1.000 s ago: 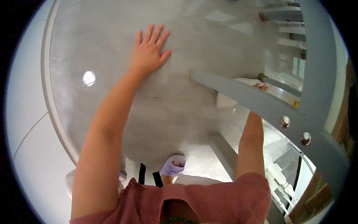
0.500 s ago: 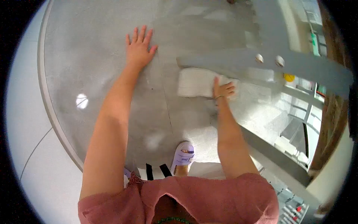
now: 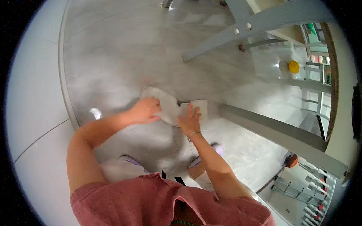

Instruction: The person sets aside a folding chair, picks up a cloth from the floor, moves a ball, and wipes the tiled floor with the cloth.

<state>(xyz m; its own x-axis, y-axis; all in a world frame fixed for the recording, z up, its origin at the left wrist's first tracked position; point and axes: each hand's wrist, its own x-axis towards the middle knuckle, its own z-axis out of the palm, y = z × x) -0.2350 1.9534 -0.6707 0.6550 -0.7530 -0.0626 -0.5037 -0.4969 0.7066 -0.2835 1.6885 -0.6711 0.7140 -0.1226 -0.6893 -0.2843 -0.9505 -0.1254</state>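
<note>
A white cloth [image 3: 169, 106] lies on the grey floor in front of me, folded flat, with a notch or crease in its upper edge. My right hand [image 3: 190, 119] rests on the cloth's right part, fingers stretched out and apart. Over the left part of the cloth is my left hand [image 3: 145, 110]. Motion smears its fingers, which look bent, and I cannot tell whether they pinch the cloth.
Grey legs [image 3: 222, 35] of a piece of furniture stand ahead on the right, and a thick grey beam [image 3: 271, 126] runs beside my right arm. A yellow ball-like object [image 3: 293, 67] sits farther right. The white wall [image 3: 36, 94] borders the floor at left. Purple slippers [image 3: 132, 162] are on my feet.
My left hand has come back from the bare floor to the cloth. My right hand and the cloth have moved left and nearer to me. The cloth's outline is now bent, and the view has shifted.
</note>
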